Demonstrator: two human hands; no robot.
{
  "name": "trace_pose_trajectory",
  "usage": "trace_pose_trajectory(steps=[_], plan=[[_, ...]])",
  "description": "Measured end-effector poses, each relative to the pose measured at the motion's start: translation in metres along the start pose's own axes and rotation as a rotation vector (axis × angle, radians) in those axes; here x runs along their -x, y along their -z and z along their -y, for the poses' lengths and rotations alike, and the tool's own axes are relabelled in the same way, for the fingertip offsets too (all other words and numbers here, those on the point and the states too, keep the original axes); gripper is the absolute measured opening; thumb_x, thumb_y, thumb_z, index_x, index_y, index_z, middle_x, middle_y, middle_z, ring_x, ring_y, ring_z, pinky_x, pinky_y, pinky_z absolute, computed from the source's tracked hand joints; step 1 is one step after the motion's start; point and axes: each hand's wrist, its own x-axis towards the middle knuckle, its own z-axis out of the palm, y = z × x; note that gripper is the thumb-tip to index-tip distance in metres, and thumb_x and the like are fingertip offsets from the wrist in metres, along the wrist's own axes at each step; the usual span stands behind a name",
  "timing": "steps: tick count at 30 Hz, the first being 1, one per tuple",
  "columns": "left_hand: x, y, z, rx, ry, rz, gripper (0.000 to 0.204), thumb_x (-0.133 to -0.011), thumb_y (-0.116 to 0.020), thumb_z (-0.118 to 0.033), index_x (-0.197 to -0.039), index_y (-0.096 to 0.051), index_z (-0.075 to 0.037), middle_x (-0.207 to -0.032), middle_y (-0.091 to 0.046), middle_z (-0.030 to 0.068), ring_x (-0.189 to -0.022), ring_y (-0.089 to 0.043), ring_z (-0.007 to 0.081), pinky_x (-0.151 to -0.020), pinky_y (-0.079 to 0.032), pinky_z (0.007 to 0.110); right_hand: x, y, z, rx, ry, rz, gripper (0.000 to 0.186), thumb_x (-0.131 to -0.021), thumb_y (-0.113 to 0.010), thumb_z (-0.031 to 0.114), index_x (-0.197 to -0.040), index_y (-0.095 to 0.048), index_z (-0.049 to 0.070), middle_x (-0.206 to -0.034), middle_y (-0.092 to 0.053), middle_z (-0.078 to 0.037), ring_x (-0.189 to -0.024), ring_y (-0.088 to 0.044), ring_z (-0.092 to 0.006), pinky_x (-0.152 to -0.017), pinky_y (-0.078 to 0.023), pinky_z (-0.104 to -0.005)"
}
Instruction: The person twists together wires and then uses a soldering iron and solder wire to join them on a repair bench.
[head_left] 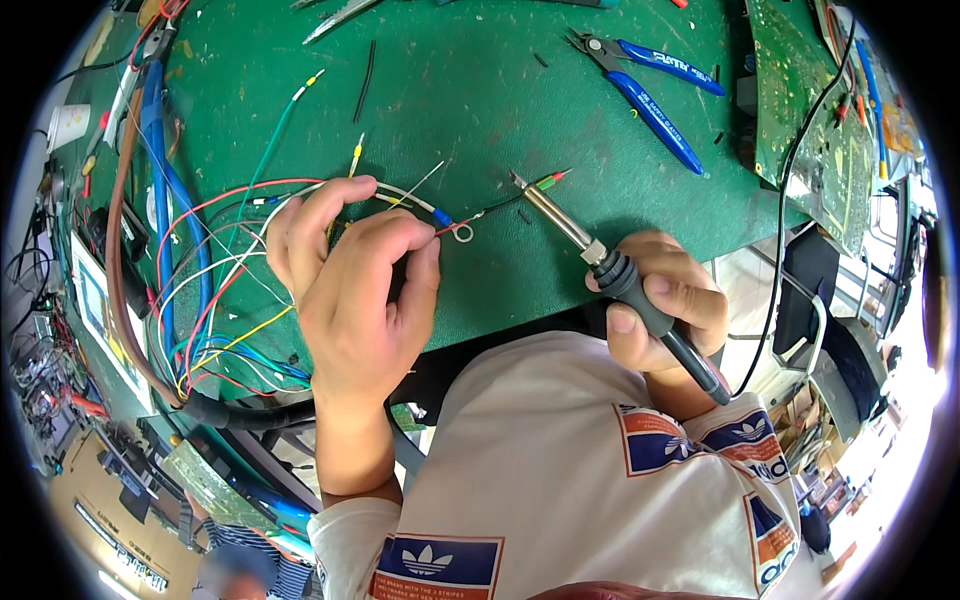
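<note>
My right hand (668,300) is wrapped round the dark grip of a soldering iron (628,284), its metal tip pointing up and left over the table. Close by that tip, a short dark wire with a green sleeve (546,182) lies toward the right. My left hand (352,270) pinches a thin red wire (450,230) between thumb and forefinger; its end meets the dark wire. Just beside those fingertips is a ring terminal (463,233) with a blue collar. Several other wires of the bundle run behind and under my left hand, partly hidden.
Blue-handled cutters (650,95) lie at the far right of the green table mat (470,110). Beyond them sits a green circuit board (810,120). A thick black cable (245,412) fans out into coloured wires at left. The iron's black cord (785,200) curves along the right.
</note>
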Motion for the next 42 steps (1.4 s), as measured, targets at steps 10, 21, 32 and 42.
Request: trace_pose_trajectory(steps=[10,21,32,42], plan=[[0.004,-0.005,0.0,0.073,0.063,-0.025,0.031,-0.074,-0.079,0.004,-0.098,-0.066,-0.01,-0.093,-0.069,0.0032,-0.105,-0.063,0.0263,-0.093,-0.041,0.041,0.0,0.002,-0.001,-0.001,0.002,0.028,0.045,-0.077,-0.081,0.0,-0.112,-0.053,-0.004,-0.083,-0.063,-0.02,-0.065,-0.065,-0.032,-0.058,-0.056,-0.0436],[0.007,-0.005,0.004,0.116,0.104,-0.036,0.034,-0.071,-0.078,0.005,-0.099,-0.065,-0.01,-0.098,-0.069,0.0062,-0.106,-0.062,0.0269,-0.095,-0.039,0.041,-0.001,0.003,0.0,-0.002,0.007,0.055,0.047,-0.078,-0.081,-0.001,-0.114,-0.052,-0.004,-0.086,-0.064,-0.021,-0.068,-0.067,-0.0326,-0.06,-0.057,-0.0445],[0.008,-0.007,0.003,0.13,0.12,-0.045,0.028,-0.077,-0.08,0.004,-0.096,-0.064,-0.01,-0.091,-0.07,0.0012,-0.1,-0.063,0.0237,-0.091,-0.041,0.037,0.001,0.003,0.001,0.0,-0.023,0.047,0.046,-0.079,-0.082,0.004,-0.113,-0.052,-0.002,-0.087,-0.065,-0.022,-0.068,-0.067,-0.0331,-0.062,-0.057,-0.0444],[0.008,-0.007,0.003,0.134,0.12,-0.052,0.028,-0.077,-0.079,0.006,-0.093,-0.062,-0.009,-0.09,-0.071,0.0012,-0.098,-0.064,0.024,-0.089,-0.043,0.037,0.0,0.003,0.002,0.02,-0.025,0.061,0.045,-0.079,-0.083,0.006,-0.112,-0.053,-0.002,-0.088,-0.066,-0.021,-0.069,-0.068,-0.033,-0.062,-0.058,-0.0448]])
